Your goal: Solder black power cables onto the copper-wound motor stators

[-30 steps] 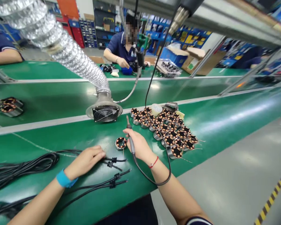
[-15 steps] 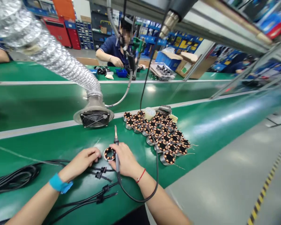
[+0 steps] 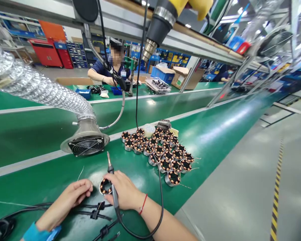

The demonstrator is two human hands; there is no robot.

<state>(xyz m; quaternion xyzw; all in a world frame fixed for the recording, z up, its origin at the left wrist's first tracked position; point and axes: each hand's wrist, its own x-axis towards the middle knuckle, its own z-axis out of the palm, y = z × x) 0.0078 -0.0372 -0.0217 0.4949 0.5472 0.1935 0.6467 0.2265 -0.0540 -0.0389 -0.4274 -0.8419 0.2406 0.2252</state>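
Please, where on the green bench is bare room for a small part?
Right of the stators, between rail and floor; also between fan, stators and right hand. Crowded: among the stators, and by cables near left hand.

Yellow tool [image 3: 160, 26] cut off by top edge; copper-wound ring [image 3: 102, 191] partly behind right fingers [image 3: 109, 199]

A red cabinet [image 3: 47, 53] stands on grey floor [image 3: 240, 187]

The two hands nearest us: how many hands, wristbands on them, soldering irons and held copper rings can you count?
Hands: 2, left hand and right hand
Wristbands: 2, blue wristband and red wristband
Soldering iron: 1, in the right hand
Copper ring: 1, at the right hand
Total: 6
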